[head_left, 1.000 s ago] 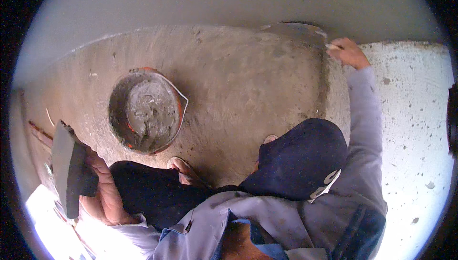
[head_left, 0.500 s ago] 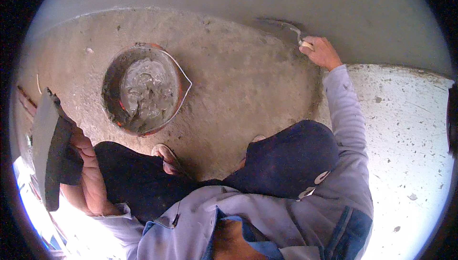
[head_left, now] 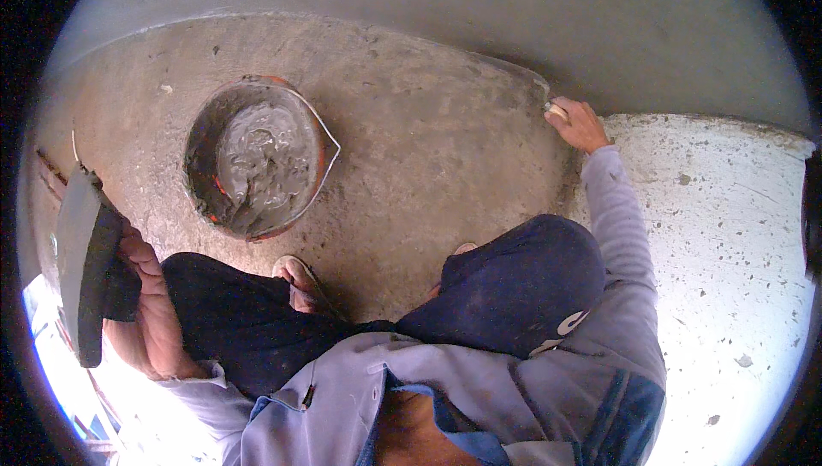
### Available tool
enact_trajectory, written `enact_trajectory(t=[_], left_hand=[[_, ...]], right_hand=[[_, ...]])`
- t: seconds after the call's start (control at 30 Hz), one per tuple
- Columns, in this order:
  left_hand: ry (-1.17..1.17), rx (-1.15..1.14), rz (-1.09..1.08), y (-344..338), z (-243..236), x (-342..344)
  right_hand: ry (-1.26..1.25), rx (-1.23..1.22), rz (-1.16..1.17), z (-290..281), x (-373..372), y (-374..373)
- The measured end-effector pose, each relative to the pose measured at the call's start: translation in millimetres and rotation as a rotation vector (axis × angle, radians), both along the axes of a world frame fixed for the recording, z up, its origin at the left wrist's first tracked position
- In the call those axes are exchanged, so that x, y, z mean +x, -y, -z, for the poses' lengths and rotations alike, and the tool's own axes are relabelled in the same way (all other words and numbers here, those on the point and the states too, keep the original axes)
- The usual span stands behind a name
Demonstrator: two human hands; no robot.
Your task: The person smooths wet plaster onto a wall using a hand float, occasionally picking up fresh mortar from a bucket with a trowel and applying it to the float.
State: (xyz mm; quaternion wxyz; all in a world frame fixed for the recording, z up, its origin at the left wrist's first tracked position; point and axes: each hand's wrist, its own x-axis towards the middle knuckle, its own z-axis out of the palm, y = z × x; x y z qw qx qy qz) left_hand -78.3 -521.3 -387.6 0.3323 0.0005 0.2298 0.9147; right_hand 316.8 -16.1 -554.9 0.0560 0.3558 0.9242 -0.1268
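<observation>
My right hand (head_left: 582, 126) is closed round the pale handle of a trowel (head_left: 558, 112), low against the grey plastered wall (head_left: 616, 29) where it meets the floor. The trowel's thin metal neck shows, but its blade is hard to make out against the wall's foot. At the left, my left hand (head_left: 154, 320) grips a grey, mortar-smeared plastering float (head_left: 81, 265), which stands tilted nearly on edge. Its fingers are partly hidden behind the float's dark handle. Between the hands, nearer the left, stands an orange-rimmed bucket (head_left: 204, 149) holding wet grey mortar (head_left: 270, 158).
The bucket's wire bail (head_left: 330, 136) leans over its right side. Rough concrete floor (head_left: 428, 149) spreads ahead of my bent knees and sandalled feet (head_left: 300, 282). A white, mortar-speckled surface (head_left: 728, 261) lies to my right. Thin rods (head_left: 51, 166) show beyond the float.
My right hand has drawn the trowel slightly nearer and to the right along the wall's foot; its blade showed plainly before. The left hand and float have shifted only a little.
</observation>
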Motion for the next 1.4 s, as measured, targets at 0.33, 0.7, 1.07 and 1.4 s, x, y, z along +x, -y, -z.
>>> enact_trajectory(t=[0.33,0.7,1.07,1.4], left_hand=[[-0.028,0.002,0.019,-5.5,5.5,0.3],[-0.011,0.026,0.11,-13.8,8.0,-4.6],[0.071,0.074,0.068,-26.4,1.7,6.2],[0.018,0.028,0.075,-25.0,-1.6,7.8]], right_hand=[[-0.122,-0.118,0.107,2.1,10.3,-34.7],[-0.027,-0.061,0.024,17.7,-31.7,-10.5],[-0.383,-0.039,-0.061,-48.8,-60.7,14.4],[-0.049,-0.088,-0.024,42.3,-59.6,1.9]])
